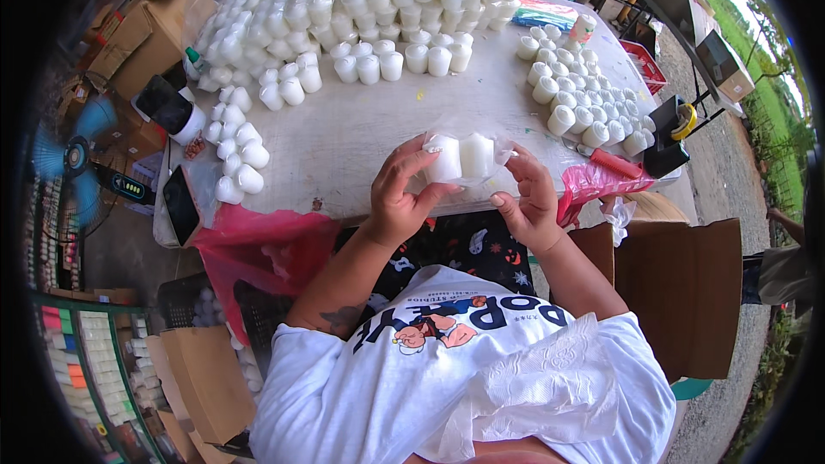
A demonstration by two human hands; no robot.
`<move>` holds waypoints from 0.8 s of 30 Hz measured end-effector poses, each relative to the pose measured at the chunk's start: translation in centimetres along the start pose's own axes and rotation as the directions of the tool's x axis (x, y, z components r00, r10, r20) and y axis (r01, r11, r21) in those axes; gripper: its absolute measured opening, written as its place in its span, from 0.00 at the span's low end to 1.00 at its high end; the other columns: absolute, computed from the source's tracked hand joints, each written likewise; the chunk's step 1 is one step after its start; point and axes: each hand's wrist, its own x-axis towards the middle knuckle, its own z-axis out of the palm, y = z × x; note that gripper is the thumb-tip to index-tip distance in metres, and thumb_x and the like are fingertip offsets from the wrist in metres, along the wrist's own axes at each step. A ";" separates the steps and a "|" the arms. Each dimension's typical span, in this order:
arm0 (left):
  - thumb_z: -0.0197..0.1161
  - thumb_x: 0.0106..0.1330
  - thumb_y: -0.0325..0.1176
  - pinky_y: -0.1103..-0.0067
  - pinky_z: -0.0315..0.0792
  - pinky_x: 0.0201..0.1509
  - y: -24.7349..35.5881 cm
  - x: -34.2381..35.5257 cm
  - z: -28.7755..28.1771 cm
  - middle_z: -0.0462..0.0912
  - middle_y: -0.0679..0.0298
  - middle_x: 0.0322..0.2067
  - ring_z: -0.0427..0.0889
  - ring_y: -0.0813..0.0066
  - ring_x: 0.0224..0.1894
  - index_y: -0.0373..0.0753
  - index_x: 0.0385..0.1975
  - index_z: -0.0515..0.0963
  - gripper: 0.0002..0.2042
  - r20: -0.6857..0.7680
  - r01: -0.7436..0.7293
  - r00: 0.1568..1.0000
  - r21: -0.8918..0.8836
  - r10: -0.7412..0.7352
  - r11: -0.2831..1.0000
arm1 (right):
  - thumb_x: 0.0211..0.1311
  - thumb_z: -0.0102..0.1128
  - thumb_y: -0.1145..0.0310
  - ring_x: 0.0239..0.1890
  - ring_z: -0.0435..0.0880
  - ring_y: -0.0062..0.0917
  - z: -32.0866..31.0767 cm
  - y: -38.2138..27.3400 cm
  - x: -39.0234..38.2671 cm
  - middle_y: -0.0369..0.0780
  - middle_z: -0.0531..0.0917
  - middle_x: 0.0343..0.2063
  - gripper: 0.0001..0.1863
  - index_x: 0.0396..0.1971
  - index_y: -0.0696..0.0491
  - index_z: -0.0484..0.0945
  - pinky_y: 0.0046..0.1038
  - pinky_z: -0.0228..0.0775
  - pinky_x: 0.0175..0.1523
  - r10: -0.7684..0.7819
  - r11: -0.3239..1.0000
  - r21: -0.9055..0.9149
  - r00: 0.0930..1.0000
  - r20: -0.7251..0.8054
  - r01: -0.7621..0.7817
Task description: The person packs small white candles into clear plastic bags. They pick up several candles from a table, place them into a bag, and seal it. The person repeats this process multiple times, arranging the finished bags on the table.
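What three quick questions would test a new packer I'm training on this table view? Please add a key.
1. True or false: both hands, left hand and right hand, hold the clear bag of white candles.
2. How many candles can be seen in the bag? A) two B) five C) ten
3. Fill in: the black phone lies near the table's ____ edge, seen from the person.

Key
1. True; the bag is held up between the two hands above the table's near edge.
2. A; two stand side by side, as far as the wrap shows.
3. Left, beside a row of loose candles.
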 end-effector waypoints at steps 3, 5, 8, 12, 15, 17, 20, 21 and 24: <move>0.75 0.49 0.30 0.68 0.75 0.52 0.0 0.2 -0.1 0.77 0.48 0.50 0.79 0.54 0.51 0.38 0.47 0.74 0.25 0.027 0.001 1.000 0.016 -0.002 1.000 | 0.53 0.69 0.72 0.57 0.75 0.42 -0.4 -0.3 1.6 0.53 0.70 0.57 0.22 0.50 0.58 0.75 0.35 0.69 0.59 -0.113 0.946 -0.292 0.987 0.115 0.142; 0.75 0.49 0.30 0.68 0.75 0.53 0.0 0.3 -0.4 0.76 0.47 0.52 0.79 0.52 0.52 0.38 0.48 0.75 0.25 0.066 -0.027 0.998 0.049 0.023 0.998 | 0.51 0.70 0.72 0.53 0.78 0.42 -0.3 -0.5 2.2 0.52 0.72 0.56 0.21 0.48 0.56 0.78 0.34 0.72 0.55 -0.116 0.934 -0.321 0.983 0.140 0.156; 0.75 0.49 0.32 0.68 0.75 0.54 0.2 0.3 -0.4 0.74 0.46 0.54 0.78 0.51 0.54 0.39 0.48 0.76 0.25 0.075 -0.006 0.997 -0.004 0.007 1.000 | 0.49 0.71 0.71 0.52 0.78 0.41 -0.9 -1.4 3.0 0.51 0.73 0.54 0.23 0.48 0.53 0.79 0.34 0.73 0.54 -0.105 0.882 -0.428 0.966 0.235 0.200; 0.75 0.49 0.33 0.68 0.75 0.54 0.4 0.8 -0.5 0.74 0.45 0.55 0.77 0.51 0.55 0.39 0.49 0.75 0.25 0.118 -0.040 0.992 -0.018 0.042 0.999 | 0.48 0.72 0.70 0.50 0.78 0.42 -1.4 -1.9 4.0 0.50 0.73 0.52 0.23 0.47 0.51 0.80 0.35 0.73 0.53 -0.098 0.849 -0.469 0.946 0.308 0.241; 0.75 0.49 0.35 0.67 0.75 0.53 0.5 0.9 -0.6 0.74 0.45 0.54 0.77 0.51 0.54 0.39 0.49 0.76 0.25 0.136 -0.041 0.990 -0.016 0.043 0.999 | 0.48 0.72 0.68 0.49 0.78 0.42 -1.7 -2.2 4.7 0.50 0.74 0.51 0.22 0.46 0.51 0.80 0.36 0.72 0.51 -0.096 0.841 -0.468 0.927 0.362 0.270; 0.75 0.50 0.36 0.68 0.76 0.52 0.9 1.0 -0.6 0.75 0.46 0.52 0.78 0.51 0.53 0.39 0.48 0.76 0.25 0.135 -0.032 0.990 0.022 0.029 0.999 | 0.47 0.73 0.68 0.49 0.77 0.42 -1.8 -2.2 4.9 0.50 0.74 0.50 0.22 0.45 0.51 0.80 0.36 0.72 0.51 -0.096 0.855 -0.442 0.921 0.377 0.270; 0.75 0.51 0.37 0.69 0.77 0.49 1.1 1.3 -0.5 0.77 0.48 0.48 0.80 0.54 0.49 0.39 0.47 0.76 0.23 0.120 -0.052 0.992 0.070 0.043 0.996 | 0.48 0.72 0.69 0.48 0.77 0.41 -1.5 -2.4 5.0 0.50 0.74 0.48 0.20 0.44 0.51 0.81 0.35 0.72 0.50 -0.104 0.859 -0.436 0.926 0.362 0.267; 0.74 0.52 0.36 0.70 0.77 0.47 1.1 1.5 -0.4 0.78 0.49 0.46 0.80 0.55 0.47 0.39 0.46 0.76 0.22 0.108 -0.058 0.993 0.074 0.049 0.996 | 0.48 0.72 0.69 0.46 0.77 0.41 -1.3 -2.3 5.0 0.49 0.74 0.46 0.18 0.42 0.51 0.81 0.35 0.72 0.49 -0.118 0.865 -0.428 0.935 0.335 0.262; 0.72 0.55 0.32 0.72 0.76 0.43 1.3 2.0 -0.1 0.78 0.51 0.43 0.81 0.58 0.43 0.39 0.44 0.76 0.18 0.092 -0.059 0.995 0.102 0.049 0.993 | 0.49 0.71 0.71 0.42 0.77 0.38 -0.3 -1.5 4.6 0.47 0.75 0.40 0.13 0.36 0.53 0.81 0.33 0.72 0.48 -0.130 0.889 -0.404 0.964 0.231 0.216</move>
